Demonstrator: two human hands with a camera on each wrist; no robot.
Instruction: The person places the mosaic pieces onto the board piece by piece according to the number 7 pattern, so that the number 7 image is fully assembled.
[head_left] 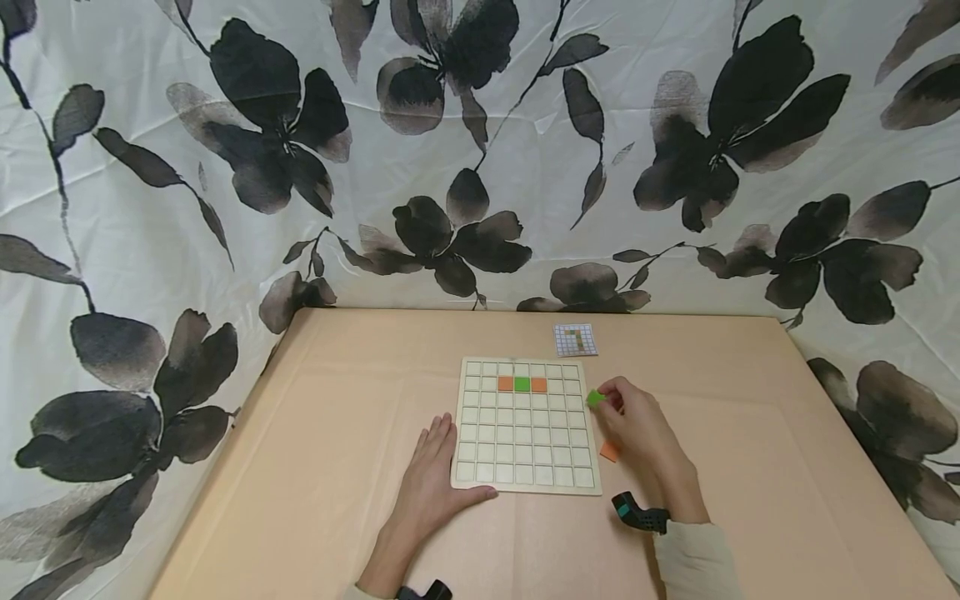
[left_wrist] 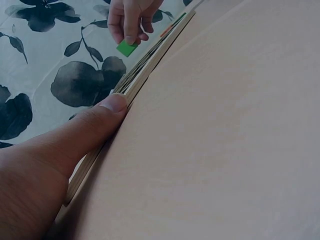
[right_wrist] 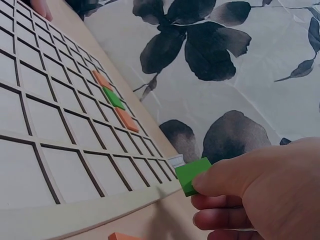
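Note:
A light wooden grid board (head_left: 527, 457) lies on the table. In one of its upper rows sit an orange tile (head_left: 506, 383), a green tile (head_left: 522, 384) and a second orange tile (head_left: 538, 384), side by side. My right hand (head_left: 637, 417) pinches another green tile (right_wrist: 188, 176) between thumb and fingers, just off the board's right edge. At the board's lower left corner my left hand (head_left: 433, 475) rests with straight fingers along the left side and the thumb touching the bottom edge. A loose orange tile (head_left: 609, 451) lies on the table below the right hand.
Behind the board lies a small card (head_left: 575, 340) printed with a coloured grid pattern. The wooden table (head_left: 337, 400) extends on both sides. A white cloth (head_left: 555, 167) with dark flowers hangs behind it. Each wrist wears a black band (head_left: 640, 512).

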